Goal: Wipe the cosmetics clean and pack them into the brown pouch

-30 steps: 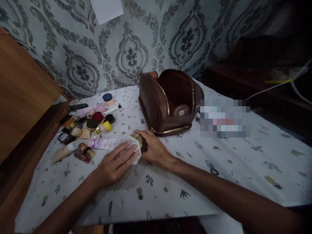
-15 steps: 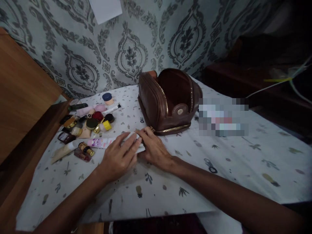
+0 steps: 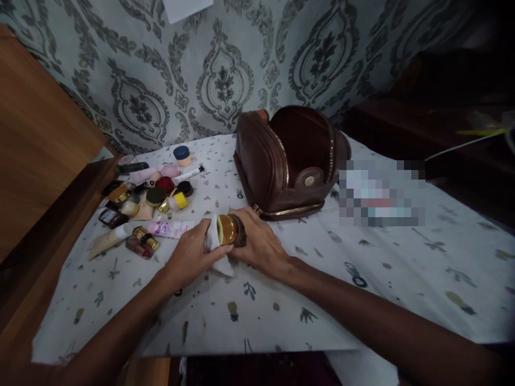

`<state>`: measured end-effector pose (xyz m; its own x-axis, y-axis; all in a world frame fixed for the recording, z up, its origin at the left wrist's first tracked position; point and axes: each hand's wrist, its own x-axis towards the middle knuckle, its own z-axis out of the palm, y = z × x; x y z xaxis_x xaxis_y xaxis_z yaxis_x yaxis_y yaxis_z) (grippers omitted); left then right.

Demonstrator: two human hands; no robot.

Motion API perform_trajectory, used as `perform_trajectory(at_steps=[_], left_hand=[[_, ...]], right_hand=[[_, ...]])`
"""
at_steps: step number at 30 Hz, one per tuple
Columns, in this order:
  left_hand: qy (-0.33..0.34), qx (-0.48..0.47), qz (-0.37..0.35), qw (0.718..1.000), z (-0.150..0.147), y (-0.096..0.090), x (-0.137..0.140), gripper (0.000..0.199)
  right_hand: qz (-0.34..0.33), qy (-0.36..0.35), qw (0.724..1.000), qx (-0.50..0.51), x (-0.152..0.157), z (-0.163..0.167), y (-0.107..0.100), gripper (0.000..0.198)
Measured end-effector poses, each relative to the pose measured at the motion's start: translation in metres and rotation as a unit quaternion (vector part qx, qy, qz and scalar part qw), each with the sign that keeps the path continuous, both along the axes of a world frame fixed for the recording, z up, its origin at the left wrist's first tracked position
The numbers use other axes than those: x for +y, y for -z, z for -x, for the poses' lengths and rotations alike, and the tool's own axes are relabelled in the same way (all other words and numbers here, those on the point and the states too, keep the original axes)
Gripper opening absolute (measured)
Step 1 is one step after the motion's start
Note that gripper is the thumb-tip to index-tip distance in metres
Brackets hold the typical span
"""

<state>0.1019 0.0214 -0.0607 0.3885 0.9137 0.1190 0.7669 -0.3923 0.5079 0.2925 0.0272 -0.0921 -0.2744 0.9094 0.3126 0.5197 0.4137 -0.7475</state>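
Between my two hands is a small cosmetic jar (image 3: 229, 229) with a shiny gold side, held just above the table. My right hand (image 3: 259, 241) grips its darker end. A white cloth or tissue (image 3: 221, 264) is bunched in my left hand (image 3: 195, 249), pressed against the jar's other end, its lower part hanging down. Just behind my hands stands a brown leather toiletry bag (image 3: 261, 166), unzipped and gaping at the top. To the left of my left hand lies a white and purple tube (image 3: 169, 229).
Several cosmetics crowd the table's left side, among them a blue-lidded jar (image 3: 183, 156), a yellow-capped bottle (image 3: 179, 201) and a beige tube (image 3: 108, 241). A blurred-out item (image 3: 380, 195) lies right of the bag. Patterned fabric (image 3: 225, 80) rises behind the table.
My hands have turned the jar, so its gold side now shows; before, my left fingers and the white cloth covered it. The camera view has shifted slightly.
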Motion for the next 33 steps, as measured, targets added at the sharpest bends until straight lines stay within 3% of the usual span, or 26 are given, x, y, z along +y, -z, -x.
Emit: perform_trajectory(at_steps=[7,11,17,22,27,33], left_hand=[[-0.036,-0.142,0.041,0.988,0.004,-0.003,0.006,0.037],[-0.032,-0.181,0.008,0.983,0.009,-0.004,0.010,0.034],[0.040,-0.129,-0.144,0.980,0.010,0.003,0.004,0.031],[0.112,-0.059,-0.234,0.964,0.007,0.007,-0.004,0.046],[0.166,0.000,-0.285,0.944,0.005,0.004,-0.006,0.054],[0.214,0.018,-0.332,0.919,0.002,0.002,-0.008,0.035]], right_hand=[[-0.050,-0.061,0.994,0.072,0.006,-0.001,0.010,0.065],[-0.037,-0.064,0.993,0.093,0.007,-0.002,0.008,0.070],[0.021,-0.036,0.996,0.077,0.002,-0.003,0.001,0.087],[0.022,-0.050,0.993,0.102,0.002,-0.001,0.002,0.071],[0.069,-0.023,0.982,0.176,0.006,0.000,0.006,0.062],[0.075,-0.071,0.972,0.212,0.010,-0.003,0.012,0.074]])
